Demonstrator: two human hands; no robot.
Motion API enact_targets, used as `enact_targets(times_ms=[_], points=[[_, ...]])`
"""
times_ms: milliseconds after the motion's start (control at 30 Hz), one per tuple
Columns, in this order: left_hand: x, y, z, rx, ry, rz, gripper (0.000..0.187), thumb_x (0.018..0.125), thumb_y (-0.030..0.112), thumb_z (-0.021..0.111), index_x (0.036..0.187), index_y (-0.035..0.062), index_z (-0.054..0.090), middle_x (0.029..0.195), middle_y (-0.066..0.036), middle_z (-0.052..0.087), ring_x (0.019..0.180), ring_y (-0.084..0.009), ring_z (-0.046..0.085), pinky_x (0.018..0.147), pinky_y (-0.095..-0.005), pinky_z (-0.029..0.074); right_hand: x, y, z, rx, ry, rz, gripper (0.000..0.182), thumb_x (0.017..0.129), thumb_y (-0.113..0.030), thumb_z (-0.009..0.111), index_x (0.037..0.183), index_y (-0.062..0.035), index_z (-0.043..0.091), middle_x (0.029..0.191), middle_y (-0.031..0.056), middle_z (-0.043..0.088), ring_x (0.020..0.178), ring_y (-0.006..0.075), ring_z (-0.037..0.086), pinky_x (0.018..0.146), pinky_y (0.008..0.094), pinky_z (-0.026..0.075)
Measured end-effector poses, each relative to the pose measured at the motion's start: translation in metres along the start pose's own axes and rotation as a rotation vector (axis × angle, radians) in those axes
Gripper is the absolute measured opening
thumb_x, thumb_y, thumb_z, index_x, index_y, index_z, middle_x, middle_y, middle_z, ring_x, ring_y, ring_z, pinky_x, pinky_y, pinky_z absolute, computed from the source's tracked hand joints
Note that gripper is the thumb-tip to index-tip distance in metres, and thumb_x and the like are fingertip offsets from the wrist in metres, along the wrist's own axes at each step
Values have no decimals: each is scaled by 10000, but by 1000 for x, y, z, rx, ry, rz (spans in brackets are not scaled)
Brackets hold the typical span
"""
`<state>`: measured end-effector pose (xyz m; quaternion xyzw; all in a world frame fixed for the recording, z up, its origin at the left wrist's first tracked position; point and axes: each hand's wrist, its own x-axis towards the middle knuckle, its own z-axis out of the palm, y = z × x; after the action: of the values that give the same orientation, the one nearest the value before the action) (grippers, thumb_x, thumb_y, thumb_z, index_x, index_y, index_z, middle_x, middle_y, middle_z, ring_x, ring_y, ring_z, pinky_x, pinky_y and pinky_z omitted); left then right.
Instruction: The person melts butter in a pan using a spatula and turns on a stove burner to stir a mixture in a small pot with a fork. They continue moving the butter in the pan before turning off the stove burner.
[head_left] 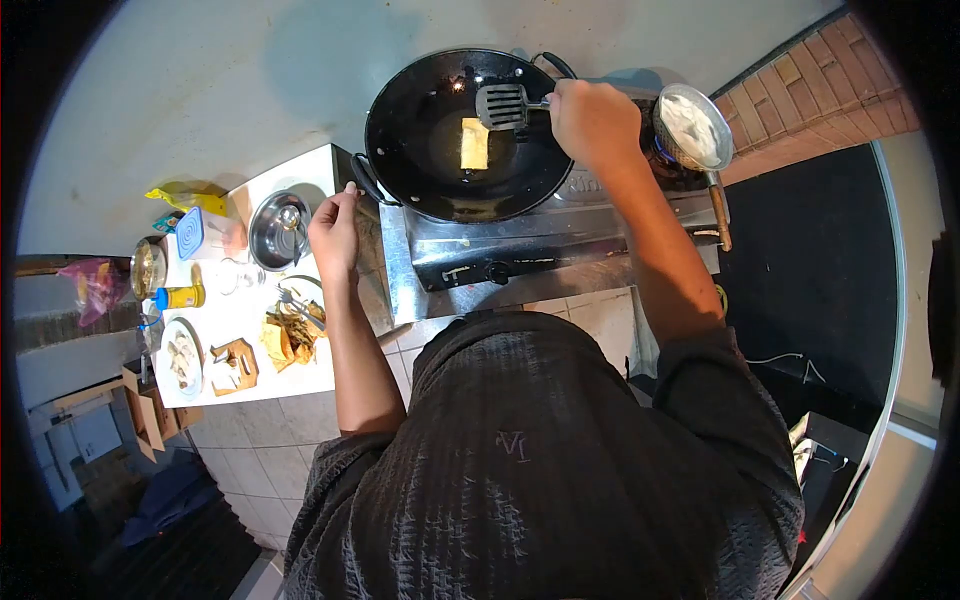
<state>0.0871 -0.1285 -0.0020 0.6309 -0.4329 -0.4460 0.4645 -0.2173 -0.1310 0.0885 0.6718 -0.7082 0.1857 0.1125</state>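
My right hand (pixel 597 125) is closed around the handle of a slotted metal spatula (pixel 503 107). The spatula's head is over the black wok (pixel 420 130), its lower left edge meeting the top corner of a yellow, folded rectangular piece of food (pixel 474 146). That piece lies in the shiny, oily-looking bottom of the wok. My left hand (pixel 335 235) is beside the wok's left handle (pixel 368 180), fingers curled in and thumb pointing up. I see nothing in it, and whether the thumb touches the handle cannot be made out.
The wok sits on a metal gas stove (pixel 500 250). Right of it, a small saucepan (pixel 690 128) with white contents stands on another burner, its wooden handle sticking out. The left white table (pixel 235 385) carries a steel bowl (pixel 278 230), a plate of food (pixel 295 330) and a yellow jar (pixel 185 297).
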Motion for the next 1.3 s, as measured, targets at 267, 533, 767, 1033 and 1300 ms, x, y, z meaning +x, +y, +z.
enact_targets(times_ms=[267, 533, 767, 1033, 1300], points=[[2, 0, 1, -9, 4, 3, 283, 856, 263, 620, 858, -19, 648, 794, -33, 624, 752, -86, 506, 721, -220, 393, 1, 5, 12, -8, -77, 16, 218, 825, -259, 536, 762, -77, 639, 679, 169, 617, 685, 364, 606, 615, 459, 479], [3, -1, 1, -4, 2, -1, 282, 856, 266, 621, 842, -14, 645, 751, -16, 594, 712, -78, 471, 684, -224, 385, 1, -5, 12, 69, -10, -7, 216, 817, -249, 552, 752, -63, 641, 670, 160, 622, 668, 357, 622, 592, 452, 490], [3, -3, 1, 11, 18, 1, 289, 855, 278, 624, 830, -9, 643, 729, -1, 577, 689, -69, 448, 657, -218, 376, -1, 11, 10, 5, 68, 3, 214, 817, -261, 565, 755, -68, 635, 660, 156, 619, 644, 347, 621, 572, 441, 494], [4, -1, 4, 2, 3, 4, 286, 853, 278, 625, 823, -6, 640, 727, 6, 573, 685, -64, 443, 647, -213, 370, -19, -7, 13, 136, 21, -38, 211, 827, -245, 555, 734, -60, 597, 665, 139, 610, 629, 340, 602, 557, 452, 471], [4, -1, 3, -15, -5, 15, 279, 857, 267, 620, 826, -10, 640, 738, -1, 584, 692, -68, 457, 654, -212, 373, -28, -8, 17, 118, -19, -42, 190, 846, -248, 534, 819, -85, 627, 664, 146, 609, 629, 348, 597, 554, 436, 467]])
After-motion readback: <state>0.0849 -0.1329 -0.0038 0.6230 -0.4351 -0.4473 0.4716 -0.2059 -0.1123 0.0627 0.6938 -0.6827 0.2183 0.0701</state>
